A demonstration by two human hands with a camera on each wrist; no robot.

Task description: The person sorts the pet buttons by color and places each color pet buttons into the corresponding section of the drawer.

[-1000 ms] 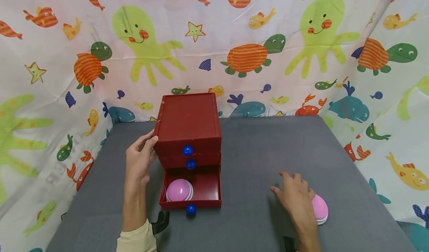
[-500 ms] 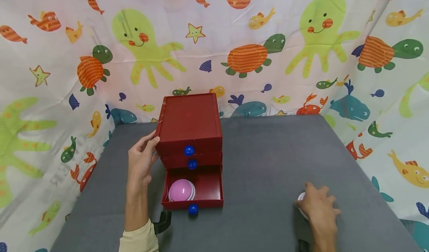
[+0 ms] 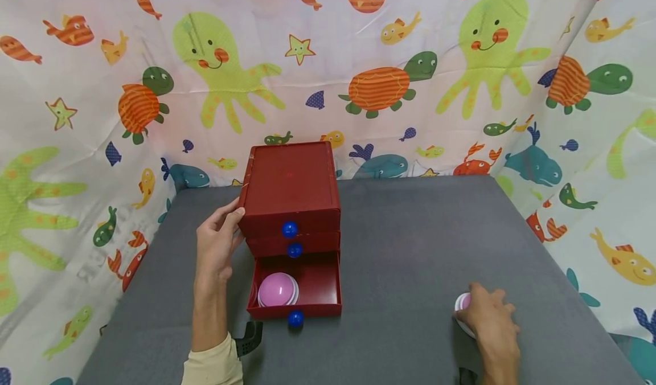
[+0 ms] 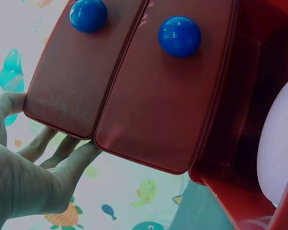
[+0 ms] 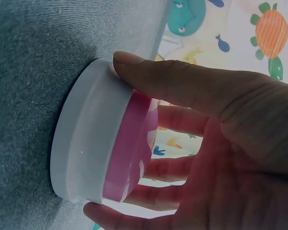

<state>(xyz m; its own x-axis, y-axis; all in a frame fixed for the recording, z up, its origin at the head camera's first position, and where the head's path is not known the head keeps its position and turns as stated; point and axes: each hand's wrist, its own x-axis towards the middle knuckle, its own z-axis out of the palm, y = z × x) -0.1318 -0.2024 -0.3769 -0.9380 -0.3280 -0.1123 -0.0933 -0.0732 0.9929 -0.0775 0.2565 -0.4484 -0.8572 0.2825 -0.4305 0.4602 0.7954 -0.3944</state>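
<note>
A small red drawer box (image 3: 289, 180) with blue knobs stands on the grey table; its bottom drawer (image 3: 320, 285) is pulled out. Inside that drawer lies a round pink push button (image 3: 277, 290) on a white base. My left hand (image 3: 217, 248) holds the box by its left front corner, thumb at the edge and fingers along the side. At the right, my right hand (image 3: 492, 322) grips a second pink-and-white push button (image 5: 93, 139) lying on the table. In the right wrist view its thumb is on the white rim, with the fingers round the far side.
The upper two drawers are closed, their blue knobs (image 3: 289, 229) facing me. A curtain (image 3: 328, 49) printed with sea animals hangs behind and on both sides of the grey table (image 3: 400, 248).
My right hand has moved right and down onto the push button on the table and now grips it. The left hand stays on the box's corner.
</note>
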